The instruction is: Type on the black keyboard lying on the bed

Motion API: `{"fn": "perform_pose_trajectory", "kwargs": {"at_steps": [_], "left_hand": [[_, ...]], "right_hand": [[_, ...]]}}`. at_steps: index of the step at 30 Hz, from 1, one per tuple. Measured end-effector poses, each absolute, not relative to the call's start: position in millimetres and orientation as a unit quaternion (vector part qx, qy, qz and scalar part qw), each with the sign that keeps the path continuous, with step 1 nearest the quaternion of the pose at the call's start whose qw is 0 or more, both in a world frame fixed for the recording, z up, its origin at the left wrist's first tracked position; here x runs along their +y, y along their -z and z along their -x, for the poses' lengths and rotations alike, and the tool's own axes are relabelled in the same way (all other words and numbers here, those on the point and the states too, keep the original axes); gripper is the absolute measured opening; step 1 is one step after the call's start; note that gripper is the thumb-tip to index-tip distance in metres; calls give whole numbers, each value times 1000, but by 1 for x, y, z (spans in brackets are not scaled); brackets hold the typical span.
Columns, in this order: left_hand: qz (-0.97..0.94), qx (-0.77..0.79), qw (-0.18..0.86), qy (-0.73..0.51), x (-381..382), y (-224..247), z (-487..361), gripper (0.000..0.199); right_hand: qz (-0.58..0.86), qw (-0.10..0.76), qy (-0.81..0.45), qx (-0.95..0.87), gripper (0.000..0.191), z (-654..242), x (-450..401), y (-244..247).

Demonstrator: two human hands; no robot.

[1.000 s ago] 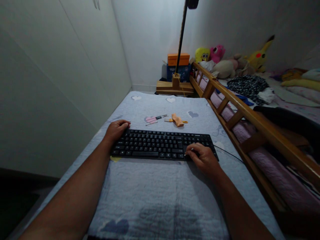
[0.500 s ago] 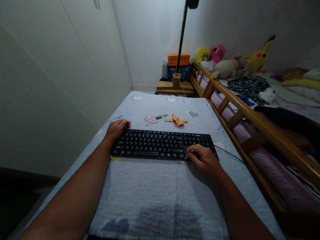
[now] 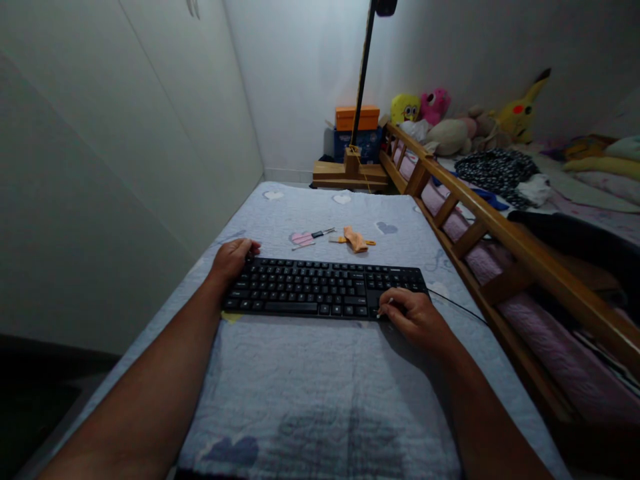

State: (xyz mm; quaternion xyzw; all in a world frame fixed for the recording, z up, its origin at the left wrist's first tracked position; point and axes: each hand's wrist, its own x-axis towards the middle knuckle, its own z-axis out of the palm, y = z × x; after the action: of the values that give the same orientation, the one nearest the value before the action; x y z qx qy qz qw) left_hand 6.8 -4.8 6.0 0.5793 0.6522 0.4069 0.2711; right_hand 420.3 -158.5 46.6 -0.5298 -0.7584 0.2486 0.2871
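Note:
A black keyboard (image 3: 300,288) lies flat on the cloth-covered table. My left hand (image 3: 233,259) is closed on its far left corner, with the fingertips partly hidden. My right hand (image 3: 411,315) pinches a thin cotton swab (image 3: 379,315), its white tip down at the keyboard's near edge, by the keys right of the middle. Beyond the keyboard rests a dark-handled tool with a thin metal tip (image 3: 320,234), beside a thin light stick (image 3: 303,247). An orange cloth (image 3: 355,240) lies across a brush with a yellow-orange handle (image 3: 371,243).
The keyboard's cable (image 3: 460,304) runs off to the right. A wooden bed rail (image 3: 480,213) borders the table's right side, with plush toys (image 3: 450,137) on the bed behind it. A white cabinet (image 3: 125,167) stands at the left. Boxes (image 3: 357,118) and a wooden stand (image 3: 350,175) are at the back.
My right hand has shifted slightly to the right along the keyboard's near edge with the cotton swab. My left hand and the keyboard have stayed in place.

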Motion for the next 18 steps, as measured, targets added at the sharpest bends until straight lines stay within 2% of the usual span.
{"fn": "perform_pose_trajectory", "kwargs": {"at_steps": [18], "left_hand": [[-588,645,268,-408,-1,-1,-4,41]], "right_hand": [[517,284,-254,-766,14,-413,-159,-43]]}}
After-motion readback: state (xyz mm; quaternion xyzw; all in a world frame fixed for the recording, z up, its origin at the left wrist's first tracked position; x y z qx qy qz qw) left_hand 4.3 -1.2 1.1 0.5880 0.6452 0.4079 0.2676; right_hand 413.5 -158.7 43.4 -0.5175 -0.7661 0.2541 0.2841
